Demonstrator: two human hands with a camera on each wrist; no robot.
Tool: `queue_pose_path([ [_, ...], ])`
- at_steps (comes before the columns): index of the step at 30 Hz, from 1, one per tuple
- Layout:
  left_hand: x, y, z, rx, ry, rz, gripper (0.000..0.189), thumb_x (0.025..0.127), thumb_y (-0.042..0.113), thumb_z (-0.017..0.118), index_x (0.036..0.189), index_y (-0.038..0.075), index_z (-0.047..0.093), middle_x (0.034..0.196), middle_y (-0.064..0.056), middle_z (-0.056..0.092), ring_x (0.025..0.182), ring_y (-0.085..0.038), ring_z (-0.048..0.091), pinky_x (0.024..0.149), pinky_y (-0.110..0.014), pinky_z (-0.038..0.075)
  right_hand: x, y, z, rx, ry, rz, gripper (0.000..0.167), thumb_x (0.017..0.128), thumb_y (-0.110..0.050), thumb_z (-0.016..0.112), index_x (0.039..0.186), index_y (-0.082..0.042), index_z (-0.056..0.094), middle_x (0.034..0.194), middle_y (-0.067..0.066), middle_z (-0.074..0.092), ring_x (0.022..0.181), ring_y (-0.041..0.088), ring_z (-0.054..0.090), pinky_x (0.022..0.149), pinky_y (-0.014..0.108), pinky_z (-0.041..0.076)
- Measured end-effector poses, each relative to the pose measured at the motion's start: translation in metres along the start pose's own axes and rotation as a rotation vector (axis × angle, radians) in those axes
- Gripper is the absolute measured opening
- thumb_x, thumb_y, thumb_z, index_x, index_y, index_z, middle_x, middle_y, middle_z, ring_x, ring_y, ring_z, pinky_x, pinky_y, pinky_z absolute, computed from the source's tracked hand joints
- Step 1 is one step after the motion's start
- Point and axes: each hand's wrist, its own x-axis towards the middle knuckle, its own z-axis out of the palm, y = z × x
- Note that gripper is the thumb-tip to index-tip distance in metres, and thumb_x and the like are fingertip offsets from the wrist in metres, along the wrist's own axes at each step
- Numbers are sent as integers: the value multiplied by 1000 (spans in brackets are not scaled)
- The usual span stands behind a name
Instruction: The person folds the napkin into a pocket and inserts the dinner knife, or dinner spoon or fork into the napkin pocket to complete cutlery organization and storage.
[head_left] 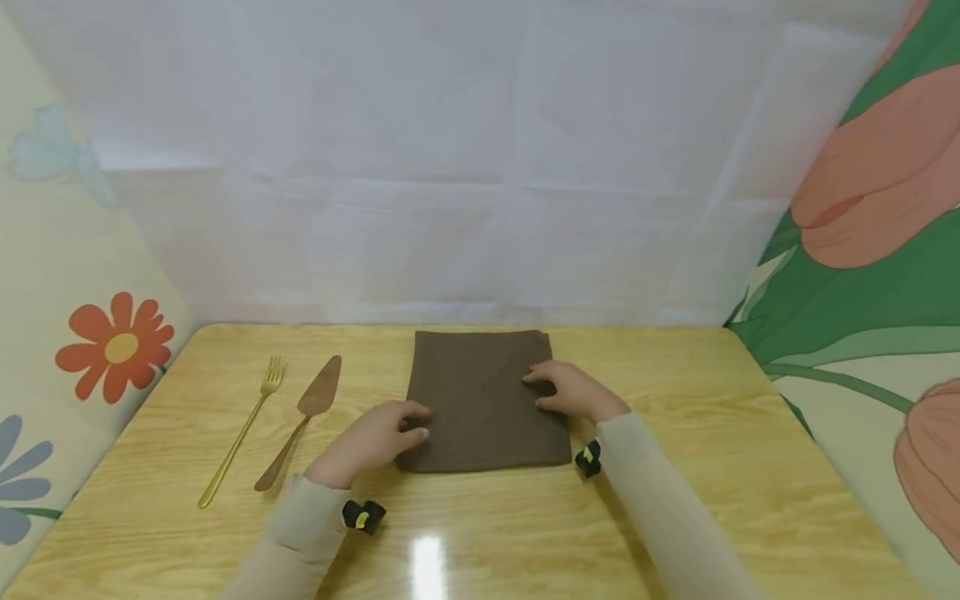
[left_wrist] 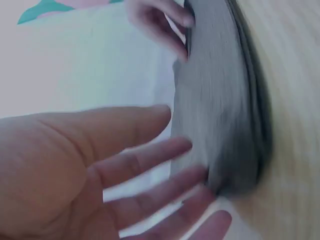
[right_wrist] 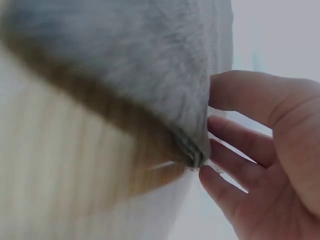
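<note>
A folded dark brown cloth (head_left: 480, 408) lies flat on the wooden table, its stacked layers showing along the edge in the left wrist view. At its left edge is my left hand (head_left: 378, 437), thumb and fingers spread and loosely extended, nothing between them. My right hand (head_left: 573, 390) is over the cloth's right edge. In the right wrist view its thumb and fingers (right_wrist: 240, 157) reach the side of the cloth (right_wrist: 150, 65) without curling round it; whether they press on it I cannot tell.
Left of the cloth lie a gold fork (head_left: 238, 442) and a copper-coloured cake server (head_left: 318, 392), side by side. A white sheet (head_left: 450, 208) hangs behind the table's (head_left: 510, 533) far edge. Flower-patterned panels (head_left: 862, 350) flank both sides.
</note>
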Motion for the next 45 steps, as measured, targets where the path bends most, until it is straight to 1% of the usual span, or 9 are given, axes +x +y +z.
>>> queue_pose_path([
  [6,-12,-3,-7,132,-122,92,51,88,17,81,133,1,63,141,-26,52,127,-46,51,103,-58,45,-33,-7,-1,-128,-12,-118,32,95,-4,69,126,3,68,126,18,66,119,35,61,102,47,50],
  [8,-15,-4,-7,148,-138,121,50,86,17,83,130,3,65,141,-26,51,130,-49,47,106,-60,42,-44,-11,-1,-165,-30,-144,31,95,-6,70,124,3,69,125,18,66,119,34,62,102,46,50],
  [10,-17,-3,-8,162,-134,146,46,83,15,85,124,5,67,135,-23,55,125,-47,51,103,-58,45,-54,-16,1,-176,-49,-143,33,95,-11,71,125,3,69,128,18,66,121,35,61,103,47,49],
  [17,-17,-1,-6,237,-65,172,36,76,4,89,103,15,67,115,-9,59,106,-33,58,88,-47,53,-71,-33,13,-117,-101,-42,51,89,-17,77,133,4,62,144,24,54,139,45,43,114,54,37],
  [25,-14,1,2,282,24,140,37,73,1,89,96,15,63,102,-5,57,90,-23,56,78,-41,52,-64,-46,15,-206,-95,41,67,80,-17,83,139,4,58,149,22,50,142,43,40,116,50,36],
  [29,-13,5,4,307,49,118,37,73,2,89,97,12,63,98,-5,57,84,-20,56,76,-40,53,-60,-49,17,-259,-70,62,61,82,-11,80,137,5,59,146,23,52,138,41,46,114,49,38],
  [36,-12,10,9,342,115,104,35,71,0,89,91,10,62,89,-4,57,77,-19,56,70,-39,52,-56,-54,32,-288,33,59,50,80,8,73,129,12,60,136,28,58,128,43,55,110,49,44],
  [41,-10,6,11,351,167,97,21,78,1,81,89,10,65,85,-4,62,75,-20,59,67,-39,52,-56,-57,40,-259,74,69,47,82,10,66,128,14,58,134,31,58,127,46,55,109,51,44],
  [45,-9,1,8,321,168,62,8,89,5,72,94,9,68,87,-5,68,77,-20,63,68,-41,54,-56,-60,40,-203,42,113,51,86,-2,70,133,12,56,140,31,53,134,46,49,113,52,39],
])
